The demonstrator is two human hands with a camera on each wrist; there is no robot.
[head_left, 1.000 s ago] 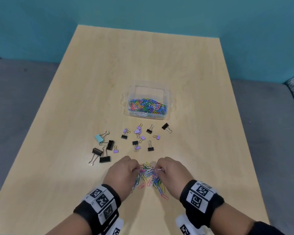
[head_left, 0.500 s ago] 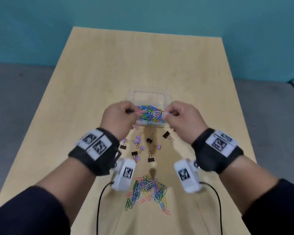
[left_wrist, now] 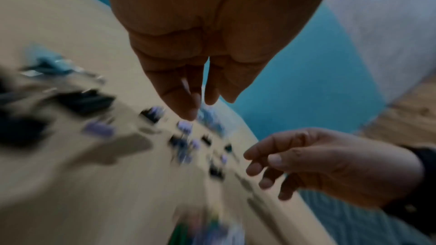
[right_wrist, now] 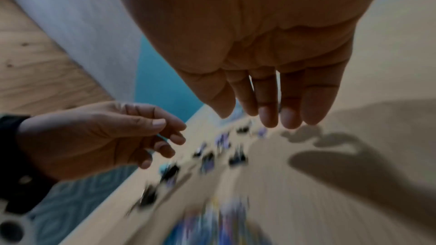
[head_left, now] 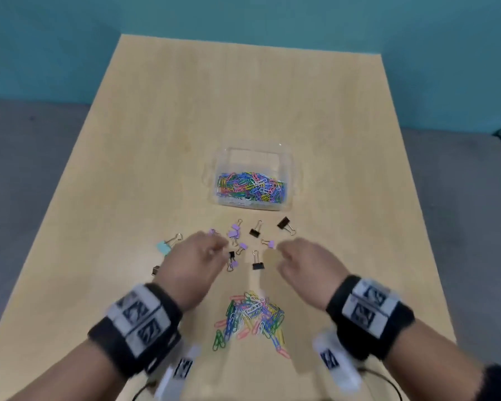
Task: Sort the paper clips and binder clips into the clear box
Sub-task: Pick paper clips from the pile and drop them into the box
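Both your left hand (head_left: 195,257) and right hand (head_left: 304,263) hang loose and empty, just short of the clear box (head_left: 253,180). The paper clips (head_left: 250,319) nearer you look light, slippery and tangled, so pinch a small bunch.

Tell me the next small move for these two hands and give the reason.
Probably lower both hands onto the loose paper clip pile near the table's front edge and pinch another batch. Left hand and right hand look empty, fingers relaxed above the binder clips, while the clear box holds only paper clips in its nearer compartment.
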